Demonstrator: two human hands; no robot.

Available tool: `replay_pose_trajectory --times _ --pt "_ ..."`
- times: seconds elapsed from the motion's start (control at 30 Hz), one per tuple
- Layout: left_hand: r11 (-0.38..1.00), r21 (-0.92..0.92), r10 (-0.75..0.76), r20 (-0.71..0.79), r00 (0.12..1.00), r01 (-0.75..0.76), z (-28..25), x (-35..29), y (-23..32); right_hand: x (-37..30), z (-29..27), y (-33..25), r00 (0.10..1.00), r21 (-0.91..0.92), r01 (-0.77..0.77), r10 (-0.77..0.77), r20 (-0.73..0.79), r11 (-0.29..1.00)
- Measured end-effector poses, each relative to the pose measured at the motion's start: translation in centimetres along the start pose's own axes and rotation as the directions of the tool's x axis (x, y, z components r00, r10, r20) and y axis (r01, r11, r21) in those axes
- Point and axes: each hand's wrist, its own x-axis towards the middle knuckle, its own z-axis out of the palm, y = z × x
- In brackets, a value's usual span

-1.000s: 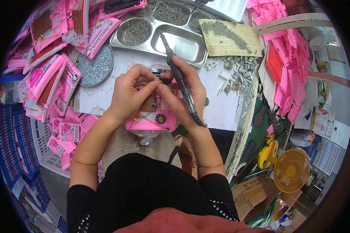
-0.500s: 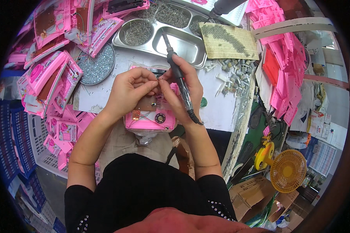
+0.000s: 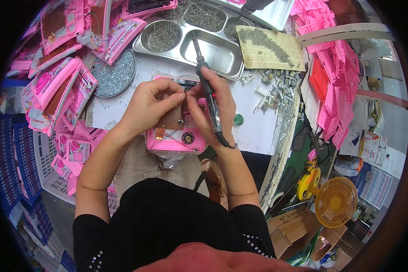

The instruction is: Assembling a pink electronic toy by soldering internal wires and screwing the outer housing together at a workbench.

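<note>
A pink plastic toy housing (image 3: 167, 144) lies before me with a brown circuit board (image 3: 171, 120), thin wires and a small round black speaker (image 3: 187, 138) in it. Above its far part my two hands meet at the fingertips. My left hand (image 3: 157, 104) pinches with thumb and forefinger; whatever sits between them is too small to name. In my right hand (image 3: 215, 99) a soldering iron (image 3: 208, 86) rests, its tip pointing away over the steel tray and its cord trailing back past the wrist. The right thumb and forefinger also pinch beside the left fingertips.
A steel compartment tray (image 3: 238, 72) with small metal parts stands at the back. To its left is a round dish of screws (image 3: 113, 75). A yellowish card (image 3: 269, 50) and several small motors (image 3: 276, 88) lie right. Pink housings (image 3: 54, 90) pile up left; a yellow fan (image 3: 335, 201) stands right.
The view has shifted slightly. Both hands stay together over the pink housing, with the soldering iron in the right one; the fingers have barely moved.
</note>
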Motion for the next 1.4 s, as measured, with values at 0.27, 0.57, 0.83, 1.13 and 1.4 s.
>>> replay_pose_trajectory --times 0.27,0.57,0.83,1.13,1.4 --pt "0.823 0.493 0.372 -0.090 0.924 -0.284 1.2 -0.6 0.7 -1.9 -4.0 -0.9 0.996 -0.106 0.024 -0.033 -0.080 0.994" --pt "0.668 0.670 0.501 -0.084 0.861 -0.323 2.1 0.0 -0.9 -5.0 -7.1 -1.4 0.992 -0.112 0.064 -0.051 0.111 0.992" --pt "0.720 0.632 0.448 -0.107 0.888 -0.287 1.9 -0.2 -0.9 -4.7 -6.4 -1.1 0.979 -0.148 0.176 -0.157 0.133 0.973" --pt "0.731 0.621 0.452 -0.128 0.883 -0.284 2.0 -0.3 -0.9 -4.3 -6.0 -1.1 0.971 -0.148 0.200 -0.176 0.162 0.969" --pt "0.706 0.638 0.488 -0.124 0.864 -0.307 2.0 -0.1 -1.1 -4.2 -5.7 -1.1 0.970 -0.188 0.201 -0.169 0.173 0.961"
